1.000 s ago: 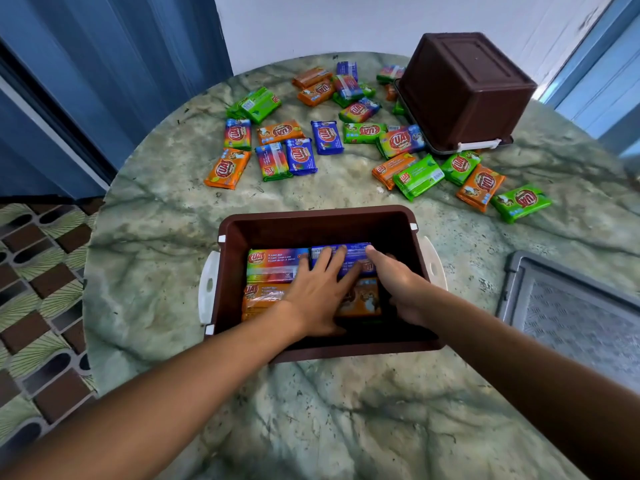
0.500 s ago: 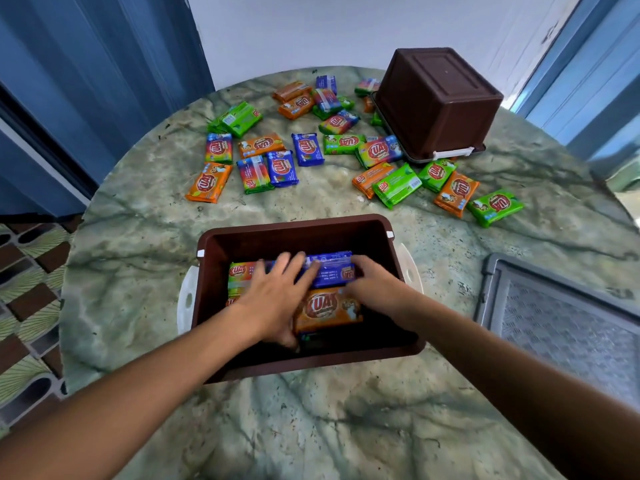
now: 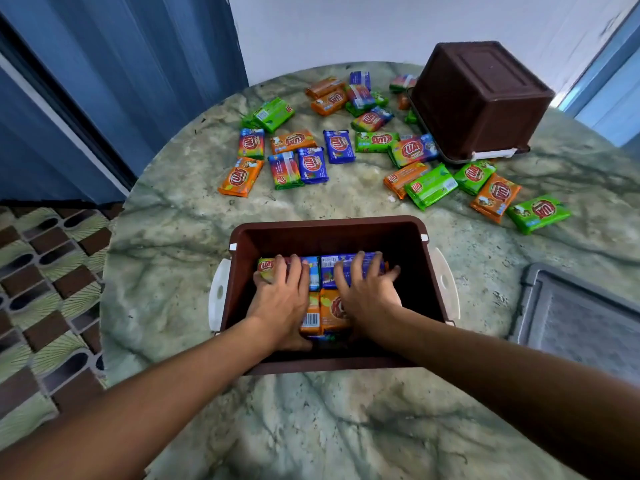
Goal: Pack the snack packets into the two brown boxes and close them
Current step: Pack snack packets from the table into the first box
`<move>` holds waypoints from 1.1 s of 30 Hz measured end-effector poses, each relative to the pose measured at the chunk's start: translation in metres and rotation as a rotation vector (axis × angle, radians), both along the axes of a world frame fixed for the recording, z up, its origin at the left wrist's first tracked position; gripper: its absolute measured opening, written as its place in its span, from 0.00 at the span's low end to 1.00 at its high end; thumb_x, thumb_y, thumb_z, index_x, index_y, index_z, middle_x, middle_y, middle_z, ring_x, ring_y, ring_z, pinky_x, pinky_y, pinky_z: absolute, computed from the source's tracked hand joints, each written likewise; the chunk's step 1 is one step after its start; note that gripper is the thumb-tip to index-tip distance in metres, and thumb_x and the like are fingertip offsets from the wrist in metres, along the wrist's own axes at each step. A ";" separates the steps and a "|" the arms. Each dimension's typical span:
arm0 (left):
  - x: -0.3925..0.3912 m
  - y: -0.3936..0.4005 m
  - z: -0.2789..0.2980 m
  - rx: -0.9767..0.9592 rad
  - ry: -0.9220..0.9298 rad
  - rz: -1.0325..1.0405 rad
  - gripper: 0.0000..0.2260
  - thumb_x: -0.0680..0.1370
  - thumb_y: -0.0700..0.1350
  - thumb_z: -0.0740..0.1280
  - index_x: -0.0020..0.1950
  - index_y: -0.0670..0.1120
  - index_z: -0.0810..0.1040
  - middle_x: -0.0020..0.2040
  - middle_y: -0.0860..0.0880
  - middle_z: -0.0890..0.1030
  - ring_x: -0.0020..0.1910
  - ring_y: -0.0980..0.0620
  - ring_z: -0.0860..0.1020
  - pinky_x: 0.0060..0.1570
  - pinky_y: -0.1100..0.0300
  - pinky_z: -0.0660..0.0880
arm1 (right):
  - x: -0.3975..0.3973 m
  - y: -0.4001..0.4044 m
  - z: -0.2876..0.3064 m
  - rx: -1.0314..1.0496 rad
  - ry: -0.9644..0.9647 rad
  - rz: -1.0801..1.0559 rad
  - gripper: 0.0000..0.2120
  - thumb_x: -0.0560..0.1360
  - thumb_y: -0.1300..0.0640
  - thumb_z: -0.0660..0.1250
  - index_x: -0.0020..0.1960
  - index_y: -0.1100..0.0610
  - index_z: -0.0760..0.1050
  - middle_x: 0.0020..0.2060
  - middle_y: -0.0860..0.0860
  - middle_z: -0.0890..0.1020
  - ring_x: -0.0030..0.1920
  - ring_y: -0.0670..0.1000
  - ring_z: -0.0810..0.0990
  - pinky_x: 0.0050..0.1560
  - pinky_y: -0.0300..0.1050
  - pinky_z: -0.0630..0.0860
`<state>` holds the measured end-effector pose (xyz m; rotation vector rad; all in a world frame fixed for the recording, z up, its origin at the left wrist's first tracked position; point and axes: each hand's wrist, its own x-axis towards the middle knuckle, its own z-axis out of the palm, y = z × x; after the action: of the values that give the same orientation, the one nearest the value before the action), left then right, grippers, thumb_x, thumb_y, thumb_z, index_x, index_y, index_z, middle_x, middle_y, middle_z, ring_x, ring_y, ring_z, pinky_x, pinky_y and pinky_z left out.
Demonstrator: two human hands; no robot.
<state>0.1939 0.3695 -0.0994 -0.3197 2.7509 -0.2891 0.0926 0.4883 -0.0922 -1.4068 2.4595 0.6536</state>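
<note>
An open brown box [image 3: 329, 232] stands on the marble table in front of me. Several snack packets lie inside it, among them a blue packet [image 3: 330, 268], an orange packet [image 3: 329, 315] and a rainbow packet [image 3: 266, 266]. Both my hands are inside the box. My left hand [image 3: 280, 299] lies flat on the left packets, fingers over the rainbow one. My right hand [image 3: 367, 292] presses with spread fingers on the blue packet. A second brown box [image 3: 478, 98] sits upside down at the back right.
Many loose packets lie scattered behind the open box, such as a green packet [image 3: 431, 186] and a blue packet [image 3: 338, 146]. A grey lid [image 3: 581, 323] lies at the right. The table's left edge drops to a patterned floor [image 3: 45, 289].
My right hand has moved from the box's right side onto the blue packet. My left hand has shifted left over the rainbow packet. The packets in the box have been rearranged.
</note>
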 end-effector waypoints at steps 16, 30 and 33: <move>-0.007 0.001 -0.002 -0.011 -0.018 -0.020 0.52 0.65 0.71 0.64 0.74 0.38 0.49 0.73 0.37 0.52 0.70 0.33 0.55 0.55 0.34 0.71 | -0.013 0.003 -0.001 -0.042 0.020 0.250 0.52 0.66 0.33 0.69 0.73 0.65 0.51 0.72 0.65 0.56 0.70 0.68 0.59 0.63 0.65 0.65; -0.009 -0.010 0.011 0.046 -0.007 -0.063 0.53 0.63 0.69 0.69 0.74 0.37 0.53 0.72 0.38 0.56 0.65 0.38 0.60 0.53 0.44 0.76 | -0.042 0.006 0.014 -0.904 -0.967 -1.228 0.07 0.75 0.60 0.63 0.41 0.61 0.69 0.38 0.57 0.76 0.41 0.55 0.77 0.42 0.49 0.73; -0.008 -0.009 0.012 0.055 0.010 -0.067 0.53 0.62 0.69 0.70 0.73 0.37 0.54 0.71 0.39 0.58 0.64 0.39 0.62 0.51 0.45 0.76 | -0.042 -0.002 0.015 -0.941 -1.009 -1.333 0.07 0.75 0.60 0.63 0.49 0.63 0.69 0.40 0.58 0.76 0.42 0.56 0.77 0.42 0.47 0.72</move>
<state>0.1861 0.3601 -0.0873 -0.2156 2.7775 -0.2294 0.0510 0.4861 -0.0773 0.1521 2.0470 -1.2426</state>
